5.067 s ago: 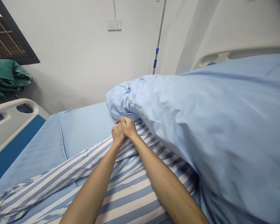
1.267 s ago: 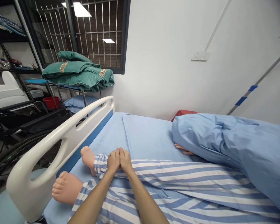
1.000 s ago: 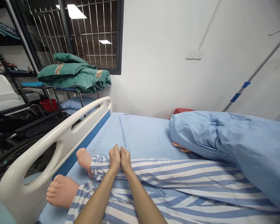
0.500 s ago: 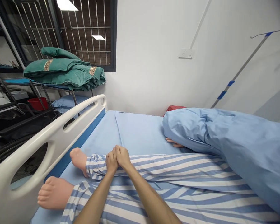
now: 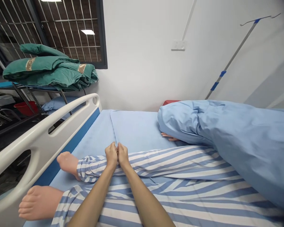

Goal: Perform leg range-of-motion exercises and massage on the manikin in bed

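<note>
My left hand (image 5: 111, 155) and my right hand (image 5: 123, 154) are side by side with fingers curled in, thumbs together, over the far leg of a lying manikin. Both forearms cross above the near leg. Blue and white striped trousers (image 5: 165, 162) cover the manikin's legs. Its far foot (image 5: 68, 162) and near foot (image 5: 40, 202) are bare, toes towards the bed end. What lies inside my curled fingers, if anything, is hidden. A light blue quilt (image 5: 217, 126) is folded back over the upper body, and the manikin's fingers (image 5: 169, 136) stick out under its edge.
The bed's white end board (image 5: 41, 138) rises at the left. Green folded bedding (image 5: 52, 71) sits on a rack by the barred window. A red bucket (image 5: 26, 108) stands below. An IV pole (image 5: 234, 58) leans up at the right, near a wall socket (image 5: 179, 45).
My hands overlapped half a second ago, the right against the left; now they are curled side by side. The view has shifted slightly right and down.
</note>
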A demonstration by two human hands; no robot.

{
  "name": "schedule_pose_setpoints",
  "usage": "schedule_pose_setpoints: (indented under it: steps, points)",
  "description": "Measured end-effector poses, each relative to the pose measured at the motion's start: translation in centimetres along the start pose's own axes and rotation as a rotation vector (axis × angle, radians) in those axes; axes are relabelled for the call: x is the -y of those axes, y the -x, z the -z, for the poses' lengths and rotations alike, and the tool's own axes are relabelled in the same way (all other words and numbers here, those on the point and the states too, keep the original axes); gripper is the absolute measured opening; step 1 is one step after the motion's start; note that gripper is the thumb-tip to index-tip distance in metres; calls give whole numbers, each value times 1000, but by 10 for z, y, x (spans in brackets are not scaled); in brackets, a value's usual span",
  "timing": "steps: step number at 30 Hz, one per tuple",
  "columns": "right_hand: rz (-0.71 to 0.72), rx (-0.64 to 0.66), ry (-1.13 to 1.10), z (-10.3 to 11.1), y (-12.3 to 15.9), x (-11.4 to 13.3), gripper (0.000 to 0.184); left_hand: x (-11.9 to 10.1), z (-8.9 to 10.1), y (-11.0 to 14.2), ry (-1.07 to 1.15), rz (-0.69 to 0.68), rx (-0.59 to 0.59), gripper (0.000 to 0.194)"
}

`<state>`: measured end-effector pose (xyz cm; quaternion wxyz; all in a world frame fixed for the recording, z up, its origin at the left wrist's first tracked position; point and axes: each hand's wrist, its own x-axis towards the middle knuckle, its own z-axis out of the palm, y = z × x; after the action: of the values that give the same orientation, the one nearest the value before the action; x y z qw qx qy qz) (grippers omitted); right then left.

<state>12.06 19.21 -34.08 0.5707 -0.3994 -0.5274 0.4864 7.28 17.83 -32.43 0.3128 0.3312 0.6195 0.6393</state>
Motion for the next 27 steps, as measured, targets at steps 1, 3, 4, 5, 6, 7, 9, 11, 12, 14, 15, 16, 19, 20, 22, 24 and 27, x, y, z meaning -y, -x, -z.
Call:
schedule_pose_setpoints:
  steps: [1,3,4,5,6,7,9,11,12,14,15,16,19,20,22,24,27]
  points:
    - [6,-10,15,0,0,-1,38,3,0,1,-38,-8,-19,38]
    - [29,-13,64,-1,1,-2,38,11,3,1,-138,-52,-29,38]
    - [40,-8,93,-2,1,-2,37,15,5,1,-184,-80,-22,38]
    - [44,-4,123,-3,2,-2,37,18,7,1,-221,-105,-12,38]
    - [40,-2,158,-4,2,-1,38,19,9,0,-248,-124,-6,39]
    - [28,-1,203,-4,1,2,38,20,10,0,-268,-135,-4,40]
    - [10,21,340,-2,0,9,39,20,11,0,-297,-157,22,42]
    - [40,79,533,4,-2,17,40,18,11,1,-320,-180,66,45]
    - [73,117,631,7,-3,21,40,17,10,2,-339,-187,85,46]
    - [137,174,761,15,-4,25,40,16,9,4,-401,-194,105,48]
    - [151,185,777,19,-4,26,40,16,9,5,-438,-201,106,49]
    - [153,187,761,22,-3,24,41,16,8,6,-473,-212,110,48]
    - [140,162,609,28,0,16,43,18,8,7,-525,-252,129,46]
    - [140,153,549,29,1,13,43,17,7,6,-526,-255,139,46]
    - [143,138,426,30,0,8,41,14,4,5,-496,-243,165,44]
    - [128,111,293,32,-2,6,40,7,-5,5,-426,-223,168,42]
    - [83,31,127,36,-7,6,39,-4,-23,7,-251,-172,113,40]
